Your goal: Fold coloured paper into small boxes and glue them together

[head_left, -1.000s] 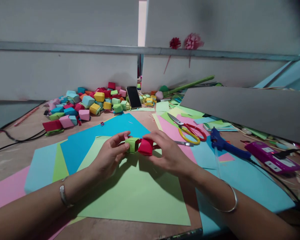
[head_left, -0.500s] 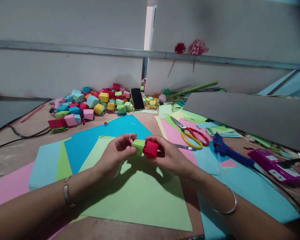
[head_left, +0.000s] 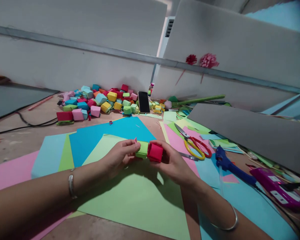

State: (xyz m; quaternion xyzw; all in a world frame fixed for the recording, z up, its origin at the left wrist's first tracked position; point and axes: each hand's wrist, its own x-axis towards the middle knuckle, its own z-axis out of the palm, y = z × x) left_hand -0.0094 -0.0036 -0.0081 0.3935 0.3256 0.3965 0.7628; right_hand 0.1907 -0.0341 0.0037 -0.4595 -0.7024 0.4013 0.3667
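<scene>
Coloured sheets litter the surface (head_left: 20, 140) as the left hand (head_left: 120, 156) pinches a green paper cube (head_left: 142, 149) and the right hand (head_left: 173, 165) a red paper cube (head_left: 155, 152), now pushed together between them, their earlier gap closed.

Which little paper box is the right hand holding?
The red box, pinched in the right hand, touching the green box that the left hand holds. The other boxes lie piled by the phone.
</scene>
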